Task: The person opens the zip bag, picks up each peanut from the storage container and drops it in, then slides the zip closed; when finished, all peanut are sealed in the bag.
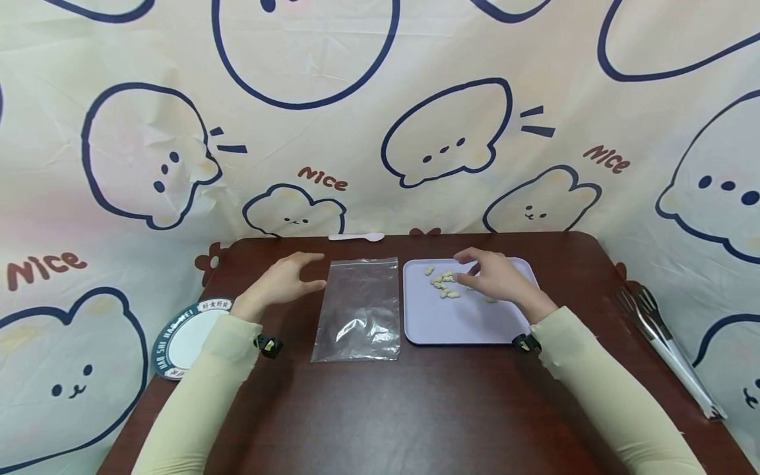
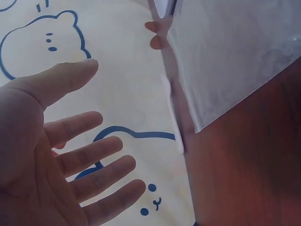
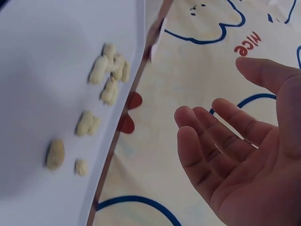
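Peanuts [image 1: 438, 285] lie right of the frame's centre on a lipped tray [image 1: 457, 323], presumably to stop them rolling, the right hand [image 1: 494, 277] above it with fingers apart and empty, the left hand [image 1: 284, 280] likewise beside a flat plastic bag [image 1: 362, 297].

Left grip [image 2: 37, 160], fingers spread, left of a clear bag [image 2: 235, 56]

The bag lies on the brown bench [image 2: 249, 160]; a slim white utensil [image 2: 174, 117] lies along the far edge, beside printed cloth [image 2: 127, 84].
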Demonstrator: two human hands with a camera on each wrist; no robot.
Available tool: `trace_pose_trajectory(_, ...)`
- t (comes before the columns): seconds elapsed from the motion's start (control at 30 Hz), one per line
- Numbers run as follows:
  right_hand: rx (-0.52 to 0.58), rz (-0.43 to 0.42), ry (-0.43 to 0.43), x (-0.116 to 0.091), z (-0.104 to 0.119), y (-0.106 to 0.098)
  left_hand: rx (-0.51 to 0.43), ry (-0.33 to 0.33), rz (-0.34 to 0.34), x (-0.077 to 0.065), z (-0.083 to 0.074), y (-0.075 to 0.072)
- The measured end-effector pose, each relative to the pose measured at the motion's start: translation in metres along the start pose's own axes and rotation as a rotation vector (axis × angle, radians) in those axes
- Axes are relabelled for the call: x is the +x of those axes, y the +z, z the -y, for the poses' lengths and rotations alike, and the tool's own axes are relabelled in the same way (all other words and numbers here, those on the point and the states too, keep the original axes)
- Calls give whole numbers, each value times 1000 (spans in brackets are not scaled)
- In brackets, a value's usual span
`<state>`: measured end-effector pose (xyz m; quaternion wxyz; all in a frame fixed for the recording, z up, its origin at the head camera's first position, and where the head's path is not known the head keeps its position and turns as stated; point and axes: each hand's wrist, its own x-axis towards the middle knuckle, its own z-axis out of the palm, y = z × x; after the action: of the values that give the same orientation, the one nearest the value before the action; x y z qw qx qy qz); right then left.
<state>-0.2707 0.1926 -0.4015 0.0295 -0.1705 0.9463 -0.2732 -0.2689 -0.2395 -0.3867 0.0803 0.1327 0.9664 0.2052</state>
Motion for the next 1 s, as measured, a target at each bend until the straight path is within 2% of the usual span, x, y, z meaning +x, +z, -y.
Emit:
trace_pose_trajectory(0.57, 50, 5, -70, 16, 18, 38, 8, 31, 1, 3, 3, 23)
trace_pose_trajectory(1.0, 8, 28, -144, 27, 29, 62, 23, 90, 16, 6, -2, 36)
